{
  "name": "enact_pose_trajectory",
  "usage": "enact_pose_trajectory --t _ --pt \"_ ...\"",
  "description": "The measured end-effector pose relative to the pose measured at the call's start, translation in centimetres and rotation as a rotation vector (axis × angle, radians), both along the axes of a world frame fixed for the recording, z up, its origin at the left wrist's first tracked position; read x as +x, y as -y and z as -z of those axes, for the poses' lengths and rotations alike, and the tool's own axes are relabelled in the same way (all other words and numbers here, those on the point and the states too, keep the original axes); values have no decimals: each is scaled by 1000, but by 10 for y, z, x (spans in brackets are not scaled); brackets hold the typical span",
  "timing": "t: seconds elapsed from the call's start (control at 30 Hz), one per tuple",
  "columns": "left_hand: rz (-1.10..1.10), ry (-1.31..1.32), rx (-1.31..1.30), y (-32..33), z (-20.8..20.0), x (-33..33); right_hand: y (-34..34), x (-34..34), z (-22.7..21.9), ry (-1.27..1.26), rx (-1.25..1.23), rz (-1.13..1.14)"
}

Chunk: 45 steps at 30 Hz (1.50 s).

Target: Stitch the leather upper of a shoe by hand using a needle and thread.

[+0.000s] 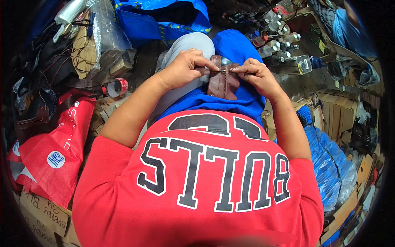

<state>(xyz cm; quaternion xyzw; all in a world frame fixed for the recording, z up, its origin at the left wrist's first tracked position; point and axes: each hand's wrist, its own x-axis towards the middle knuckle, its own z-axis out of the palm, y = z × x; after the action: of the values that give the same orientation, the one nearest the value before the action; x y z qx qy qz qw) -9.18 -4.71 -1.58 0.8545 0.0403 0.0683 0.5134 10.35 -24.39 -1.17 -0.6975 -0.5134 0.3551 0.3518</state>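
the left hand [184, 69] and the right hand [260, 80] meet over the lap, each pinched nearly closed, with thumb and forefinger on a brown leather piece [215, 85] that lies between them and runs down just below the fingertips. the left hand grips its upper left side and the right hand its upper right side; a lengthwise seam with a raised edge runs down the leather between the hands. a small shiny bit [222, 71] sits right between the fingertips, too small to make out. under the leather and around the right hand spreads a blue cloth [242, 49], while a light grey trouser leg [192, 42] shows just beyond the left hand. nearer the body than both hands is a red shirt [123, 197] with big dark lettering. farther out past the left hand lies an open blue bag [144, 25]; well to the left of that hand are a bottle with a red label [117, 87] and, lower, a red bag [57, 148]. beyond the right hand, to its upper right, stands a cluster of clear bottles [282, 40], and below and right of it a bundle in blue plastic [323, 158] lies near upright cardboard pieces [338, 113].
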Motion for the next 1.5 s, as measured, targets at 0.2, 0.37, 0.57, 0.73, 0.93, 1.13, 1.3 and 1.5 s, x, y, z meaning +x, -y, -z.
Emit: enact_pose_trajectory --t 0.2,0.37,0.57,0.73,0.93,1.13,1.3,1.5 --pt "-15 -41 -166 -10 4 -11 2 2 0 -78 3 32" --pt "-231 -78 -340 -10 -16 -18 3 -5 -7 59 56 27" --pt "-138 94 57 0 -17 -5 5 -12 -20 257 31 34" --pt "-88 124 128 6 -12 7 -2 6 -11 65 -34 -6" --pt "-89 114 152 7 -8 8 -8 10 -6 65 -62 -40" --pt "-64 199 251 10 -16 12 -7 10 -7 25 -25 -46" --pt "-71 267 418 17 -20 14 -5 10 -5 -3 -33 -29" --pt "-84 200 319 20 -6 14 -4 9 -3 24 -28 -31"
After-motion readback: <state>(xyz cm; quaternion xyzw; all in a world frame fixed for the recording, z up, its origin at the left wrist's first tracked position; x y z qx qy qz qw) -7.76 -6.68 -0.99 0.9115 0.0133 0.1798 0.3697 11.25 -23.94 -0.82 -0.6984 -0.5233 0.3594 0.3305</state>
